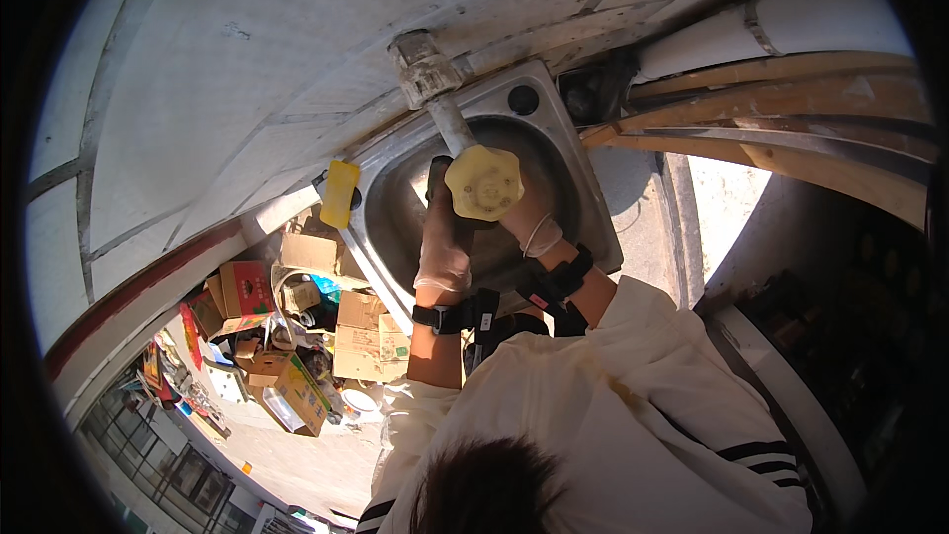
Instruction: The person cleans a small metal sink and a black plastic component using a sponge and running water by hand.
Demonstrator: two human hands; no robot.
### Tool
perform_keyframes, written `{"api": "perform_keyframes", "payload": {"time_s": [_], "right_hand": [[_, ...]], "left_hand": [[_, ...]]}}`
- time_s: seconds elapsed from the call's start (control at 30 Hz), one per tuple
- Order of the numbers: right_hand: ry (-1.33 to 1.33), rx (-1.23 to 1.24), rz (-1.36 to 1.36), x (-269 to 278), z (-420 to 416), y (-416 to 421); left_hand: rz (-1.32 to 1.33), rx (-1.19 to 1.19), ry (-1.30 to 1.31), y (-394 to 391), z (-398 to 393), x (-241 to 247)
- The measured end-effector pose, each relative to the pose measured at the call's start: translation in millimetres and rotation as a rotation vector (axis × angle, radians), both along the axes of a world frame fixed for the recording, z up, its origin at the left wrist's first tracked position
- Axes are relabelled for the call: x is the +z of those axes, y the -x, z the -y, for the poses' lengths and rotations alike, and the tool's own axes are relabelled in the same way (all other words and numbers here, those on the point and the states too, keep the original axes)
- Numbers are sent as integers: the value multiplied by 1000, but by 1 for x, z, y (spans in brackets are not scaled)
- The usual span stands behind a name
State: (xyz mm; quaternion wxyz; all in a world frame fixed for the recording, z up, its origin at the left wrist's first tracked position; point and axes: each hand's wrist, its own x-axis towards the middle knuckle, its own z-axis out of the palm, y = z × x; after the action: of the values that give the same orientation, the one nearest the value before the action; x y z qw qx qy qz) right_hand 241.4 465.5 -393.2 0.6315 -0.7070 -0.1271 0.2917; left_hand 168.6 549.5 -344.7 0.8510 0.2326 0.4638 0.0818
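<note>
My left hand [443,252], in a clear thin glove, reaches over the stainless steel sink [545,156]. A dark object [437,172] shows at its fingers, too hidden to name. My right hand [535,226], gloved likewise, comes in from the other side of the basin. Its fingers are hidden by the yellow valve handle [484,184], so its grip does not show. The handle sits above both hands on a pale pipe [451,122] from the wall fitting [422,67]. Black straps circle both wrists.
A yellow sponge [340,194] lies on the sink's left rim. The tiled wall [222,89] rises behind it. Several cardboard boxes [359,337] and clutter stand on the floor to the left. Wooden boards [771,100] and a white pipe [823,18] extend at the right.
</note>
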Motion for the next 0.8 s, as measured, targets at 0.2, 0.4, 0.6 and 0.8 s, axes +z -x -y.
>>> {"api": "perform_keyframes", "payload": {"time_s": [0.2, 0.4, 0.6, 0.8], "right_hand": [[93, -161, 102, -36, -24, 12], [345, -65, -155, -27, -17, -9], [293, -76, 439, 8, -8, 15], [457, 43, 161, 19, -19, -15]], "left_hand": [[-31, -77, -129, -9, 21, -6], [-16, -56, 4, 1, 10, -22], [131, -543, -658, 4, 1, 10], [41, -632, -688, 12, 5, -15]]}}
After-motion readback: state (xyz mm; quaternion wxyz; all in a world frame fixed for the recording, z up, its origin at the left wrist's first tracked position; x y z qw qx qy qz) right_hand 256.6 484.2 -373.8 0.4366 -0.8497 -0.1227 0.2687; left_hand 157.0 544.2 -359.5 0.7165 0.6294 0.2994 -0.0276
